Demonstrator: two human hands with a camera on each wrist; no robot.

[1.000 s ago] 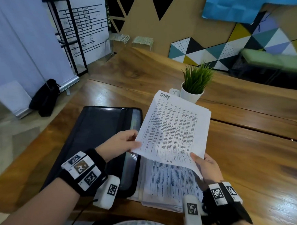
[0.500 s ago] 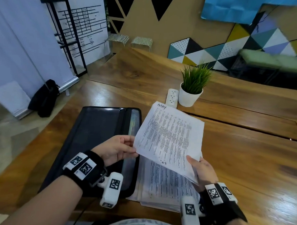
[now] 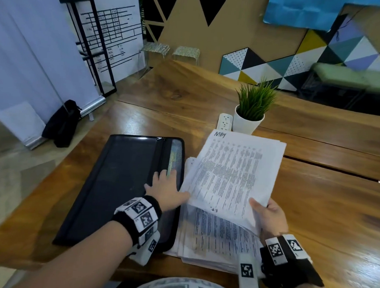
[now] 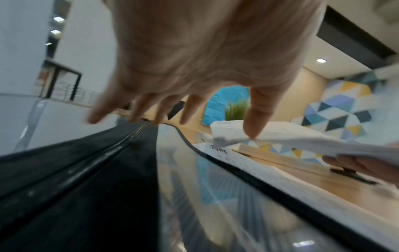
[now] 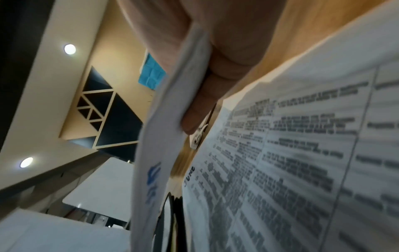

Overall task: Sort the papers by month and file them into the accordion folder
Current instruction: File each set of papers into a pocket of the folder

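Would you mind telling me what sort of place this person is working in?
Probably an office or shared workspace: a long wooden table with a power strip and potted plant, a whiteboard with a drawn chart, and a geometric wall mural.

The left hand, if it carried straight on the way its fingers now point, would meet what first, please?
Probably the black mesh accordion folder: the left hand reaches out open and low over its zipped edge, fingers pointing along it. Whether they already touch is unclear.
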